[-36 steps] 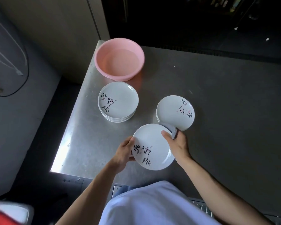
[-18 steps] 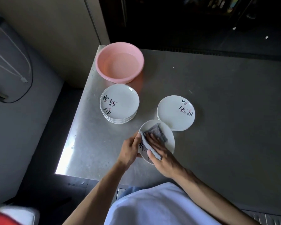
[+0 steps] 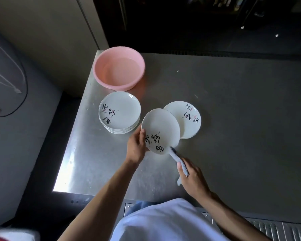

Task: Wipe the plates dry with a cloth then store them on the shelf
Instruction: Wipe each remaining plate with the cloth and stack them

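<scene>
Head view: since half second ago, cloth [image 3: 178, 159] has slid off plate [image 3: 161, 126] face to its near edge, baring script. Left hand [image 3: 135, 146] pinches plate's left rim, thumb on top, tilting it above table [image 3: 233, 119] for wiping. Right hand [image 3: 193, 178] curls round cloth. Stack [image 3: 120, 108] at left likely awaits wiping; lone plate [image 3: 189, 122] at right likely dried. Shelf unseen.

- Left hand [image 3: 135, 147]: forearm extends forward from lower centre; thumb lies on the face of the plate [image 3: 161, 126], fingers curl under its near-left rim.
- Right hand [image 3: 193, 179]: forearm enters from lower right; fingers curl round the cloth [image 3: 179, 160].
</scene>
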`<state>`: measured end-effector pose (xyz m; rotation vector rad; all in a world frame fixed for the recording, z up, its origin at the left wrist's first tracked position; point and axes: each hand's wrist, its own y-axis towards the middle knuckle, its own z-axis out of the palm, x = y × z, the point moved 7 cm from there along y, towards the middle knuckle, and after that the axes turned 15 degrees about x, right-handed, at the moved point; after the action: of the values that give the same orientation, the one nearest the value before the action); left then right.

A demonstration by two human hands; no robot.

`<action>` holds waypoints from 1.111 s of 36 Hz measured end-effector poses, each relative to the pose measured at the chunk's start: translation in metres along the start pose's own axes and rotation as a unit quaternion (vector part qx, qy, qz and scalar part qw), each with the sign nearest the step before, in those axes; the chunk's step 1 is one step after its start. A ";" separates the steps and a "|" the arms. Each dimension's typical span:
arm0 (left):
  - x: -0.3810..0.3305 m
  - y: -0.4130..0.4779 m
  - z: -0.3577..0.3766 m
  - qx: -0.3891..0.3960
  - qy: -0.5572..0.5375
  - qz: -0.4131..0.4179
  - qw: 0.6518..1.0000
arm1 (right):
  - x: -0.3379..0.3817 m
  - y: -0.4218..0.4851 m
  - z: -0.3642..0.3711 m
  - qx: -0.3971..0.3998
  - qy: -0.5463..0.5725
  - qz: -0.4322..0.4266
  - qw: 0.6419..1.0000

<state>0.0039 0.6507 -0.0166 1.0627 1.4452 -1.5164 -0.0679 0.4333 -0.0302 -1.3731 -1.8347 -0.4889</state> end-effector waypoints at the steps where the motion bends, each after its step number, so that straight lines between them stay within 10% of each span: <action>1: 0.002 0.003 0.002 -0.002 -0.010 0.000 1.000 | -0.004 -0.001 -0.001 -0.007 -0.001 0.019 1.000; 24: 0.006 0.072 0.070 -0.006 -0.070 -0.058 0.996 | -0.031 0.027 -0.012 0.094 0.057 0.072 0.991; 40: 0.028 0.109 0.065 -0.016 0.093 -0.169 0.981 | -0.045 0.047 -0.012 0.160 0.121 0.138 0.970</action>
<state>0.0922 0.5801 -0.0804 0.9972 1.8502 -1.6521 -0.0152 0.4129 -0.0642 -1.2576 -1.4253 -0.1939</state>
